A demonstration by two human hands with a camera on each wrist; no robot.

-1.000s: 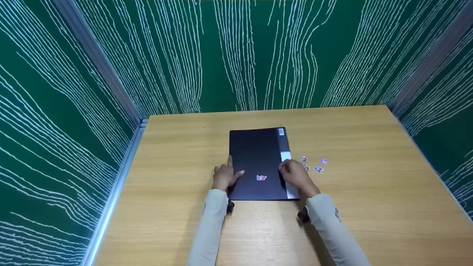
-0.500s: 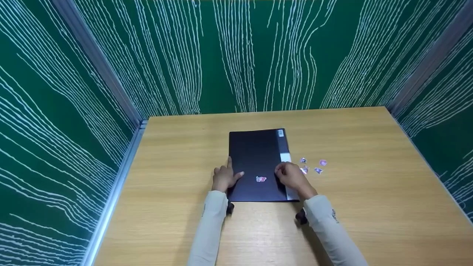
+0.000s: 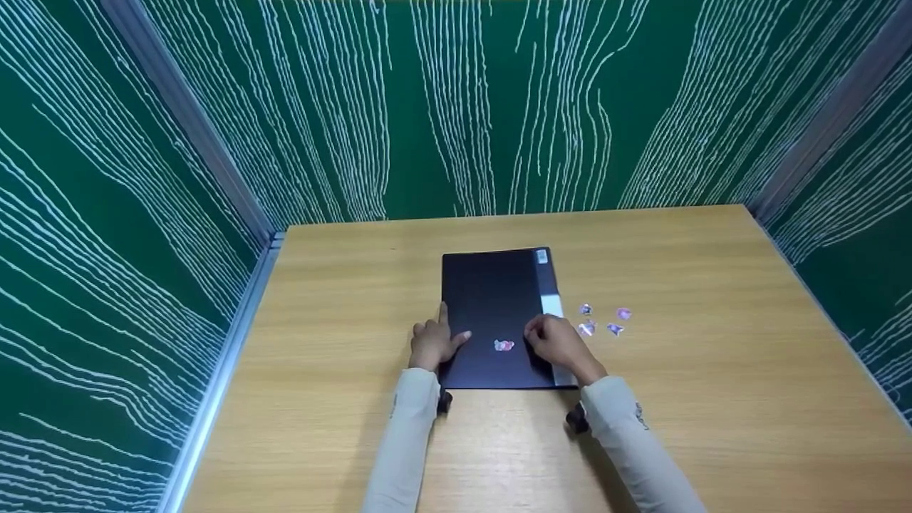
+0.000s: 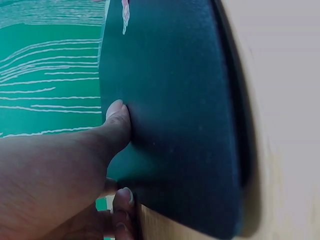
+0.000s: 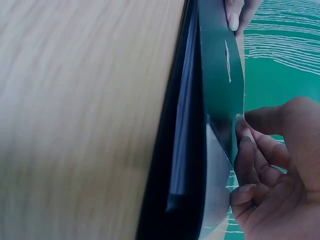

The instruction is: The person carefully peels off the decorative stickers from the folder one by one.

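A black folder (image 3: 491,292) lies closed on the table, with layered sheets (image 5: 183,125) showing at its side in the right wrist view. One small pink-and-white sticker (image 3: 504,345) is on its cover. My left hand (image 3: 431,342) rests at the folder's left edge, its thumb (image 4: 119,117) on the cover and index finger along the side. Over the right part of the cover is my right hand (image 3: 559,343), fingers curled and thumb against the index fingertip (image 5: 241,122). Whether something thin is between those tips is hidden. Several small stickers (image 3: 615,328) lie right of the folder.
The wooden table (image 3: 320,306) extends around the folder on all sides. Green walls (image 3: 456,107) with white wavy lines enclose it at the back and both sides. A white label strip (image 3: 551,305) runs along the folder's right side.
My right hand has moved a little left, from the folder's right strip onto the cover, uncovering a sticker on the table. The left hand and the folder stay in place.
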